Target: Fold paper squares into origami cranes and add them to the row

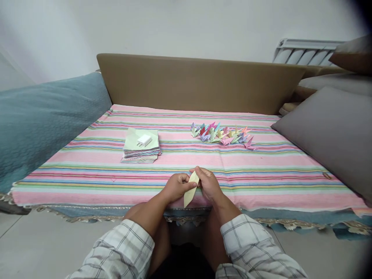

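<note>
A pale yellow piece of folded paper (190,195), narrow and diamond-shaped, is held between my two hands just above the near edge of the striped cloth. My left hand (178,186) pinches its left side, thumb lying across the front. At its upper end my right hand (207,183) grips the paper between thumb and fingers; some fingertips are hidden behind it. Beyond my left hand lies a stack of square coloured paper (140,155), topped by a white charger plug (144,140). Several folded paper cranes (222,133) in many colours are grouped beyond my right hand.
The pink striped cloth (87,166) covers the seat in front of me. A brown backrest (197,83) stands behind it, a blue-covered armrest (52,120) at left. Grey cushions (331,128) lean at right, with a white radiator (308,52) behind.
</note>
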Demonstrator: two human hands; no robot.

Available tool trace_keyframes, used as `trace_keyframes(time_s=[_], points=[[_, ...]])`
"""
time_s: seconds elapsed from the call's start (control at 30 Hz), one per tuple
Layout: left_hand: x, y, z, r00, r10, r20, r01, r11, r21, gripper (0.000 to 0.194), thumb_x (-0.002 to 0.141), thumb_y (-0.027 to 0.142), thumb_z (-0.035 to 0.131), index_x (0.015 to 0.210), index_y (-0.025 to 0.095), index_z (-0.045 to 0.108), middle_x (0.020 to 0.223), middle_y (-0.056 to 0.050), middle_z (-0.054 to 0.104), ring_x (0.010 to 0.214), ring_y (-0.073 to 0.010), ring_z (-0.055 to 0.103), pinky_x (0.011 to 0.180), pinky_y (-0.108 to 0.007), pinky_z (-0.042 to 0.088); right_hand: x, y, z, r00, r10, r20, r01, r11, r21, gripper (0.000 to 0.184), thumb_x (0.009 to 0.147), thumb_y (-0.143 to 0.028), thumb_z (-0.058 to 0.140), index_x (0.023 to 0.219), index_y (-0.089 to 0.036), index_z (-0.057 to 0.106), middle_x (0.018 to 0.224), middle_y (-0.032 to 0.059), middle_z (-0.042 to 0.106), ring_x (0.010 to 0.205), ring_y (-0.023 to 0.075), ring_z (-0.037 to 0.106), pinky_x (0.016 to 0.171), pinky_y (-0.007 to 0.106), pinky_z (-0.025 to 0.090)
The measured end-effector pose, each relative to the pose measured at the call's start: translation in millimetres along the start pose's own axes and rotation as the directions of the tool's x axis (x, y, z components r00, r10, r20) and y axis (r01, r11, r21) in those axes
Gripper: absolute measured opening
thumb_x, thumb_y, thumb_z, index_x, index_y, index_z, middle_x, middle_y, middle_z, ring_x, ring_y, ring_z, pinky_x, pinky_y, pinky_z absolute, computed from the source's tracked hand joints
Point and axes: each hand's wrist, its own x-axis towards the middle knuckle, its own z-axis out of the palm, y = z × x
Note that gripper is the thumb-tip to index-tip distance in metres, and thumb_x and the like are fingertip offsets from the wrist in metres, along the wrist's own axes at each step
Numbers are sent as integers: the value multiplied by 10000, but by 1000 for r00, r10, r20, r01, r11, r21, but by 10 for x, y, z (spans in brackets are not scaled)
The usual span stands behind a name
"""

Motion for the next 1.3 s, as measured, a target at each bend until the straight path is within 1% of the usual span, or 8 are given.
trace_keyframes(time_s=[0.1,0.2,0.27,0.43,0.87,1.0,1.2,1.3], points=[[0,-15,-8,1000,-23,4,24,996,-89,405,619,516,685,594,154,504,547,47,465,523,-83,393,504,-214,291,-4,-25,-1,998,39,54,-41,998,38,444,703,-563,650,943,-190,674,563,-36,543,442,68,402,428,205,295],[-1,-9,-1,999,-38,-20,35,989,-146,415,594,506,717,583,149,506,522,59,453,501,-72,384,493,-209,275,-8,-27,5,992,30,119,-25,999,-39,317,639,-454,747,746,-173,650,539,-52,521,450,56,383,439,197,285],[-5,9,5,999,-50,-2,49,978,-204,407,566,478,750,598,146,518,523,61,477,498,-70,406,493,-203,284,-5,-14,6,996,5,92,1,998,-63,316,641,-434,749,622,-163,588,501,-61,486,441,52,354,432,197,262],[-10,48,2,987,-87,132,132,913,-385,459,477,366,835,762,133,561,635,21,617,548,-94,529,540,-210,379,22,13,-22,996,-90,-12,88,990,-113,316,681,-444,715,626,-168,569,463,-74,440,430,58,341,423,201,240],[-9,51,17,978,-133,162,191,883,-429,442,449,324,851,713,123,560,582,36,584,500,-71,487,504,-195,347,32,31,-19,991,-126,-44,116,977,-180,305,683,-459,702,673,-165,619,491,-65,451,448,66,348,431,205,258],[-10,68,25,983,-155,97,182,893,-411,434,440,393,845,620,116,564,505,51,527,465,-58,430,473,-191,282,20,17,-9,992,-116,-43,106,977,-187,318,675,-467,704,700,-159,632,510,-57,469,459,68,349,435,208,260],[-15,42,22,987,-159,29,158,909,-386,451,480,483,807,618,110,594,513,36,533,468,-64,421,483,-204,290,8,-33,4,994,-58,93,72,985,-157,319,682,-459,704,763,-162,621,584,-49,514,489,64,365,459,202,281],[-23,35,24,990,-143,18,140,922,-360,452,492,491,799,601,112,580,494,44,505,458,-58,402,473,-201,278,5,-37,-1,993,-56,103,76,978,-196,315,681,-457,703,689,-156,612,569,-47,503,506,69,377,479,208,297]])
